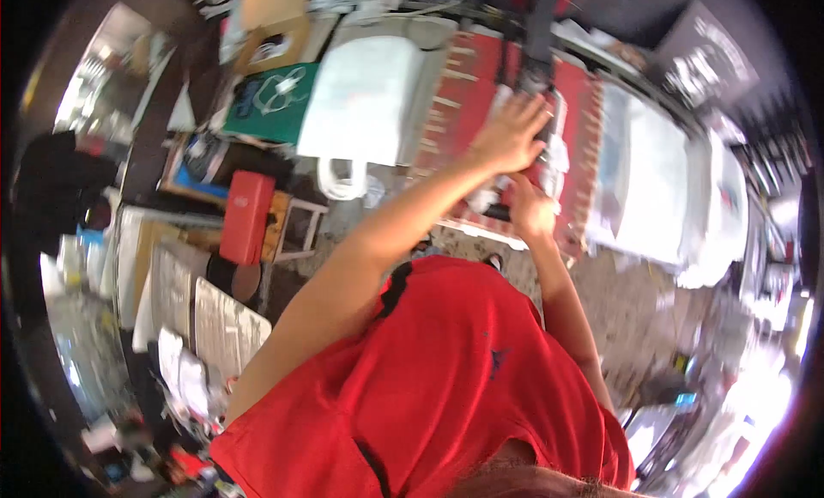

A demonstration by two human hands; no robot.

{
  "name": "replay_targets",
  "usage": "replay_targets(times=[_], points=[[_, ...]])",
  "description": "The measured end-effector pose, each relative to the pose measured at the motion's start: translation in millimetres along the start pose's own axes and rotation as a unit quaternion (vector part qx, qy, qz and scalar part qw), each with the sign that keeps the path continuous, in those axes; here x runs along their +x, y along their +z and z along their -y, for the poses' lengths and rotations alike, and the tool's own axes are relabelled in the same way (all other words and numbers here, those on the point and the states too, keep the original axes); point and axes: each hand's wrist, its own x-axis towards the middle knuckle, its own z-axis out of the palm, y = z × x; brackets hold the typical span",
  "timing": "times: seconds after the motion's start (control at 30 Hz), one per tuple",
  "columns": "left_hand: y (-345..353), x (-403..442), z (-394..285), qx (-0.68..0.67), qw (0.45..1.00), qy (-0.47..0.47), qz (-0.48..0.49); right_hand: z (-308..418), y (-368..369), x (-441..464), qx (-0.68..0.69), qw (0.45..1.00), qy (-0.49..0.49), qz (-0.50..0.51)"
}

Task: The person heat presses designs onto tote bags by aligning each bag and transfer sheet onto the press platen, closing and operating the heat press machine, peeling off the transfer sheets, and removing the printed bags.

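My left hand [513, 135] reaches farther forward, its fingers spread over a dark, narrow piece of equipment [536, 69] that stands above a red surface [468, 112] with light marks along its edges. Just below it and slightly right is my right hand [532, 208], its fingers curled beside the same equipment, near some white material [556, 159]. What the right fingers hold, if anything, is hidden and blurred. A dark object partly shows between the two hands.
A white bag [356, 99] with a looped handle lies left of the red surface. Farther left are a green board [270, 103] with a cable and a red box [247, 217]. White sheets [652, 180] cover the right side.
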Motion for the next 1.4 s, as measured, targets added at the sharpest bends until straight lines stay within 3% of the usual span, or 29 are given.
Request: replay_targets(times=[0.03, 0.07, 0.17, 0.4, 0.43, 0.5, 0.57, 0.6, 0.63, 0.73, 0.8, 0.83, 0.87, 0.93, 1.0, 1.03, 1.07, 1.1, 1.17, 1.2, 1.27, 1.33, 1.37, 1.4], points=[[6, -1, 5, 0.005, 1.0, 0.0, 0.004, -4, 5, 0, -0.005, 0.999, -0.009, -0.04], [5, -2, 4, 0.017, 1.0, 0.007, 0.004, 4, -1, -2, -0.024, 0.999, 0.029, -0.018], [5, -3, 2, 0.006, 1.0, -0.005, 0.001, 4, -2, 0, 0.029, 0.994, -0.05, -0.093], [0, -8, 3, -0.026, 0.999, -0.028, -0.011, 18, -10, 1, 0.03, 0.995, -0.082, -0.049], [0, -14, 9, -0.092, 0.995, -0.028, -0.024, 20, -11, 1, 0.056, 0.997, -0.059, -0.017], [-23, -20, 19, -0.228, 0.97, -0.074, -0.041, 27, -13, 2, 0.111, 0.993, -0.029, 0.031], [-80, -32, 42, -0.211, 0.966, -0.106, -0.108, 33, -11, 4, 0.129, 0.99, -0.048, 0.03], [-98, -41, 72, -0.205, 0.962, -0.116, -0.141, 34, -7, 5, 0.127, 0.99, -0.037, 0.043], [-112, -57, 107, -0.239, 0.936, -0.192, -0.173, 38, -4, 6, 0.121, 0.992, -0.016, 0.028], [-175, -99, 255, -0.058, 0.927, -0.257, -0.267, 42, 4, 9, 0.091, 0.995, 0.027, 0.041], [-224, -123, 360, 0.009, 0.917, -0.274, -0.289, 49, 19, 6, 0.134, 0.984, 0.114, 0.002], [-245, -137, 418, 0.147, 0.914, -0.259, -0.275, 53, 29, 7, 0.067, 0.993, 0.07, -0.06], [-268, -142, 450, 0.193, 0.902, -0.309, -0.233, 57, 38, 9, 0.001, 0.992, 0.027, -0.12], [-284, -177, 572, 0.232, 0.897, -0.305, -0.22, 54, 47, 10, -0.015, 0.994, 0.055, -0.098], [-295, -195, 653, 0.282, 0.872, -0.341, -0.21, 65, 41, 11, -0.084, 0.987, 0.133, -0.026], [-297, -204, 690, 0.265, 0.874, -0.364, -0.181, 39, 43, 0, -0.108, 0.986, 0.128, -0.019], [-297, -210, 716, 0.258, 0.876, -0.371, -0.169, 25, 48, -11, -0.131, 0.983, 0.128, -0.008], [-301, -207, 737, 0.273, 0.858, -0.429, -0.08, 44, 51, 4, -0.155, 0.984, 0.037, -0.082], [-298, -214, 808, 0.28, 0.821, -0.496, 0.043, 36, 48, -11, -0.189, 0.975, 0.113, -0.034], [-295, -214, 820, 0.276, 0.822, -0.495, 0.047, 38, 48, -14, -0.203, 0.965, 0.164, -0.007], [-297, -203, 833, 0.251, 0.8, -0.544, -0.024, 38, 49, -17, -0.18, 0.971, 0.156, -0.024], [-308, -208, 859, 0.246, 0.78, -0.575, 0.029, 41, 50, -20, -0.202, 0.962, 0.181, -0.024], [-316, -220, 877, 0.276, 0.812, -0.515, -0.015, 39, 47, -26, -0.204, 0.962, 0.179, -0.017], [-324, -230, 892, 0.305, 0.838, -0.449, -0.06, 31, 48, -31, -0.174, 0.95, 0.26, 0.003]])
